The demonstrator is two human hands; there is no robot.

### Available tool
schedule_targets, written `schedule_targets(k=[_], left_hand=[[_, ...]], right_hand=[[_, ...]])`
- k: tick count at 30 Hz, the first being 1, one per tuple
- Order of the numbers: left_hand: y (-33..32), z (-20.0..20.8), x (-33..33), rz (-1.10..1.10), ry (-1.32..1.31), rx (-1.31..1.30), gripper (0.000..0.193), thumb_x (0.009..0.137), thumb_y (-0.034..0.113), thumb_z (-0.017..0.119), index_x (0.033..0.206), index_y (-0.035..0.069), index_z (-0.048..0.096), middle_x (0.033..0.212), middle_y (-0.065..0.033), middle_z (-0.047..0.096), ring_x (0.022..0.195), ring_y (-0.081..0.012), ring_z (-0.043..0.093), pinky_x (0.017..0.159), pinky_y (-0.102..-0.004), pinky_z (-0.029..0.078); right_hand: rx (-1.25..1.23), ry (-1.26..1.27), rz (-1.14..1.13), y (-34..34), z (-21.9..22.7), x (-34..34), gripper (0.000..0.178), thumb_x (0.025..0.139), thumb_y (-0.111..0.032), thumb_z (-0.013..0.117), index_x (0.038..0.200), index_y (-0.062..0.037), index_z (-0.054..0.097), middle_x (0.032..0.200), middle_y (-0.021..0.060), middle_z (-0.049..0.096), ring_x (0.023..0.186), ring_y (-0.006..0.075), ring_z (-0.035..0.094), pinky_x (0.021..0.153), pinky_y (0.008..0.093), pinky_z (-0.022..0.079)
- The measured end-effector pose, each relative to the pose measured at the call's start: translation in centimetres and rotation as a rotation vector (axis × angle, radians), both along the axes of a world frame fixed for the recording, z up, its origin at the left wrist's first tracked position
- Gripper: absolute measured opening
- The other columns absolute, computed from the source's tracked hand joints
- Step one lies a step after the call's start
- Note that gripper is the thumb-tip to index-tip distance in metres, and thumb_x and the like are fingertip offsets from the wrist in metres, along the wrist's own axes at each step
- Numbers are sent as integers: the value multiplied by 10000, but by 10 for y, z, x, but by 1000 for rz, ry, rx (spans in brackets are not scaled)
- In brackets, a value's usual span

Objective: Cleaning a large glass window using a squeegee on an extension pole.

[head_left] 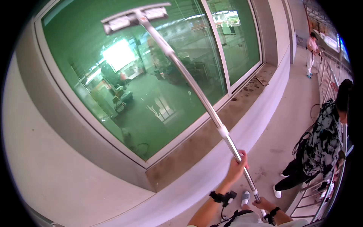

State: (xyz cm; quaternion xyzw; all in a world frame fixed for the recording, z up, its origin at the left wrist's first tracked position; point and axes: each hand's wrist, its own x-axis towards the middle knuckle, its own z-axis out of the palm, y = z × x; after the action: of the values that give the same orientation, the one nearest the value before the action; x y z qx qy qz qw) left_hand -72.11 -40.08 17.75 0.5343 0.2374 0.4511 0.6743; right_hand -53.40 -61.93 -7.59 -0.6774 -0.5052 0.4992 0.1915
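A window squeegee on a long metal telescopic pole (196, 89) slants from my body up to the left. Its wide white-and-grey head (136, 18) is at the upper part of a large window pane (159, 83); whether it touches the glass I cannot tell. My left hand (237, 166) is wrapped round the lower pole, below a white joint collar. Closer to my body, my right hand (264, 204) is closed round the pole near its lower end. Both wrists wear black straps, the left one with a small device and a cable.
Below the window runs a ledge (196, 155) with dark stains and a small flat piece (262, 81) on it. At the right, a person in a patterned jacket (321, 140) stands by a metal railing (329, 75). Another person (312, 53) stands farther along the walkway (272, 143).
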Motion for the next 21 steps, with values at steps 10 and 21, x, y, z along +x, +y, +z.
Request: schedule_targets(k=[10,21], left_hand=[[-79,4,-65,-130,150,25,185,960,225,473,1047,65,504,639,-6,560,584,-73,545,547,-239,407],[-174,-154,0,-409,328,-368,146,867,137,520,986,55,546,705,-33,597,657,-123,596,616,-259,450]], right_hand=[[-154,-211,-67,-105,5,-20,427,780,-436,686,856,-16,667,763,145,673,743,277,651,731,388,494],[-514,-116,-93,-279,14,-1,373,763,-385,724,850,-27,666,775,74,665,687,179,607,658,350,491]])
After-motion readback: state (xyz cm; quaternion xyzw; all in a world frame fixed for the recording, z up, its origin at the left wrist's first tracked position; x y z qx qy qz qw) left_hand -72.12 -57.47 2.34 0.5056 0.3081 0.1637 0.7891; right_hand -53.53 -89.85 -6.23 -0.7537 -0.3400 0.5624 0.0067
